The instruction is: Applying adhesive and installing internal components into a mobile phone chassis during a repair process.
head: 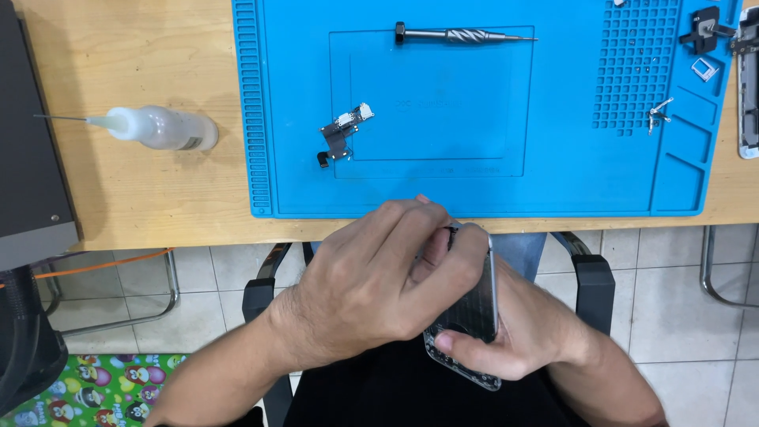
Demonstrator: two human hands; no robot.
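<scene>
Both my hands are below the table's front edge, over my lap. My right hand [518,332] grips a dark phone housing [474,316] from below, thumb on its lower edge, with the housing tilted on its side. My left hand [379,277] reaches across on top of it, with fingertips pinched at the housing's upper end; what they pinch is hidden. On the blue silicone work mat [300,95] lie a small flex-cable part [341,134] and a metal screwdriver [462,35].
A clear squeeze bottle with a needle tip [154,128] lies on the wooden table left of the mat. Small metal parts [660,115] and brackets [704,35] sit at the mat's right. A dark box [24,158] stands at far left. Chair armrests [593,277] flank my lap.
</scene>
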